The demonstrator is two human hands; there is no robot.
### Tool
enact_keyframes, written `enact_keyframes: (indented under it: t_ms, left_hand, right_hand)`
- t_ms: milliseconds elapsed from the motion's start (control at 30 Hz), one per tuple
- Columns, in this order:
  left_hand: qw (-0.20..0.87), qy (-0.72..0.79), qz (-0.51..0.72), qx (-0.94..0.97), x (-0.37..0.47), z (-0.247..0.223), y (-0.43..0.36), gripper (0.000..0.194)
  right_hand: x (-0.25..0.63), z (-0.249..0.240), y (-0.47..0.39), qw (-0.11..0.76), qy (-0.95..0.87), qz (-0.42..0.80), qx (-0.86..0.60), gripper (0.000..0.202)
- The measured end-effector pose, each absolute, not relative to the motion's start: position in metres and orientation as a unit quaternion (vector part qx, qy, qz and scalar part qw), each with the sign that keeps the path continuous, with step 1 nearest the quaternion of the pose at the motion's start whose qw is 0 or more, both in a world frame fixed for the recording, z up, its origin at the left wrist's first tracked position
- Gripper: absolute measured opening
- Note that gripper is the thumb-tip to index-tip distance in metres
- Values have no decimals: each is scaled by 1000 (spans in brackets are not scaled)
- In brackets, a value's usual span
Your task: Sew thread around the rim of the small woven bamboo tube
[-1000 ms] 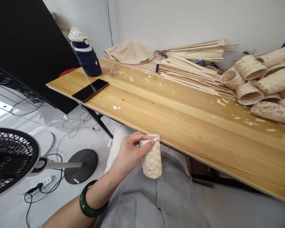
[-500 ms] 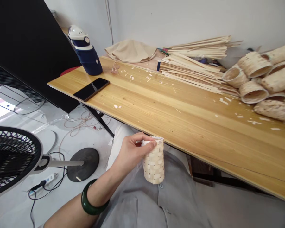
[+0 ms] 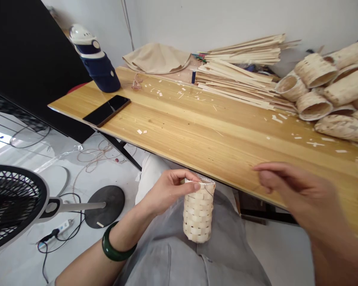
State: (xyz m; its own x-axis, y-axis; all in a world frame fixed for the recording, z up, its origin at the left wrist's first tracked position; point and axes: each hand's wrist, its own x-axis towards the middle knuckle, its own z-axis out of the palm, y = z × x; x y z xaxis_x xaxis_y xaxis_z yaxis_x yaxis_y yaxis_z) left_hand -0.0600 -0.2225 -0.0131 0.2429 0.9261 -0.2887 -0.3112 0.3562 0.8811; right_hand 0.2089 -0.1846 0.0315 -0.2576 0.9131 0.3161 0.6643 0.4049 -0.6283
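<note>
A small woven basket (image 3: 198,214) of pale strips hangs upright above my lap, just in front of the table's front edge. My left hand (image 3: 173,188) pinches its rim, thumb outside and fingers inside the opening. A dark thread shows at the rim's right side. To the right of the basket and apart from it, my right hand (image 3: 292,190) is raised over the table's front edge, blurred, with thumb and forefinger pressed together. Whatever is between those fingertips is too small to make out.
On the wooden table (image 3: 179,131) are a phone (image 3: 107,110), a blue bottle (image 3: 100,71), a cloth (image 3: 158,58), a thread spool (image 3: 193,76), wood strips (image 3: 235,81) and woven tubes (image 3: 314,105). A fan (image 3: 14,206) stands at the left.
My right hand has come into view at the right. The basket in my left hand has shifted slightly right and down. The view has turned a little.
</note>
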Motion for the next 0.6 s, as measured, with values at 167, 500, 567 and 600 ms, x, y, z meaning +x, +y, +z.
enact_keyframes:
  t_ms: [167, 500, 567, 600]
  left_hand:
    - [707, 420, 447, 351, -62, -17, -222, 14]
    - [737, 384, 438, 343, -60, -13, -222, 8]
    - [735, 383, 437, 349, -60, -13, -222, 7]
    - [734, 381, 436, 354, -60, -12, -222, 7]
  right_hand:
    - [153, 34, -182, 247, -842, 292, -381, 17]
    - [153, 35, -174, 204, -880, 307, -300, 19]
    - [153, 36, -173, 201, -879, 317, -293, 19]
    - [153, 37, -172, 198, -878, 324, -291, 20]
